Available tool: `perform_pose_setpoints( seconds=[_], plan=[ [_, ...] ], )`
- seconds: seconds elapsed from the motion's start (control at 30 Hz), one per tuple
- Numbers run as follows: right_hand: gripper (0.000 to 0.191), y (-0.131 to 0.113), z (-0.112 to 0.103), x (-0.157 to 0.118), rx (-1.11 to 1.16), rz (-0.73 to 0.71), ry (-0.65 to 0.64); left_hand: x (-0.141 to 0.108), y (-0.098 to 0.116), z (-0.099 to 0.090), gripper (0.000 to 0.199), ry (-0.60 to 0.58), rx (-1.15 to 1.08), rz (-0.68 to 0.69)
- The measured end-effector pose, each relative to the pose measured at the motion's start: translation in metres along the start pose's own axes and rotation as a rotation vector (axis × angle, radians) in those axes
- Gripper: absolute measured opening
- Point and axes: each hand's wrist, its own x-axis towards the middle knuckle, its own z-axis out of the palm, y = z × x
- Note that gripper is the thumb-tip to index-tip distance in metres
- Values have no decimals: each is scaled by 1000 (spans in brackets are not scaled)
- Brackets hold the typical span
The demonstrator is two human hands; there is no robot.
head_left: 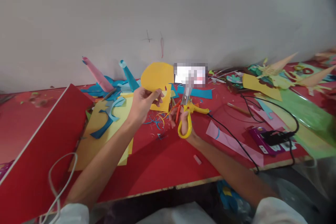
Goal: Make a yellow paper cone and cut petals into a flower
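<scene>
My left hand (147, 102) pinches a piece of yellow paper (157, 75) with a rounded upper edge, held up over the table. In my right hand (184, 120) is a pair of scissors (186, 98) with a yellow and an orange handle. Their blades point away from me, just right of the paper and apart from it as far as I can see. Directly behind the right hand lies a yellow glue gun (201, 109) with a black cord. Thin blue and yellow paper trimmings (157, 120) are scattered between my hands.
Yellow sheets (105, 140) with blue cut pieces (107, 117) lie at left, beside a red upright panel (52, 140). Pink (98, 77) and blue cones (128, 75) stand behind. To the right are a pink strip (233, 143), a pencil (238, 109) and a purple box (262, 140) with black cables.
</scene>
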Motion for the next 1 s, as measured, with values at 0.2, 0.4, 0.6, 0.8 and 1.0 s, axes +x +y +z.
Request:
perform_pose_setpoints(
  seconds=[0.2,0.4,0.6,0.8,1.0],
  plan=[
    [86,3,3,-4,-54,15,-148,4,7,-7,34,103,-60,48],
    [70,5,-6,-15,-99,35,-346,6,21,-17,35,95,53,98],
    [69,16,-11,-17,-155,26,-386,5,18,-22,28,51,194,168],
    [68,2,-6,-18,-150,58,-341,2,9,-19,33,-14,349,213],
    [71,2,-8,-16,-148,101,-300,0,9,-11,27,17,384,168]
  ],
)
